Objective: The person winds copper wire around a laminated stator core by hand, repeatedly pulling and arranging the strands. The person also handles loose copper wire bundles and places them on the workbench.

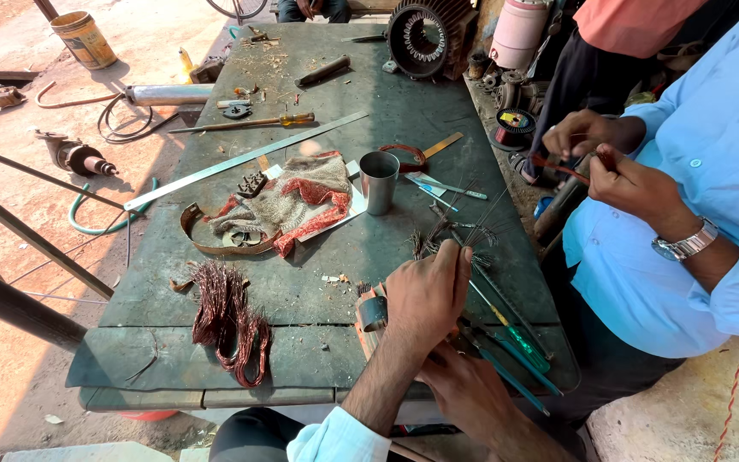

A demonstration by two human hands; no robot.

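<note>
My left hand (pixel 425 299) lies over a small motor armature (pixel 371 313) with orange insulation and a metal collar, at the near edge of the dark green table (pixel 318 265). Its fingertips pinch thin wire strands (pixel 459 238) that fan out from the winding. Just below it, my right hand (pixel 464 385) is curled against the armature's underside; the left hand hides its grip. Green-handled screwdrivers (pixel 519 338) lie right beside both hands.
A bundle of stripped copper wire (pixel 233 321) lies near left. Mid-table are a steel cup (pixel 378 181), a red-edged cloth (pixel 297 201) and a long metal strip (pixel 241 161). A motor stator (pixel 425 34) stands far back. At the right, a co-worker's hands (pixel 609 162) hold red wire.
</note>
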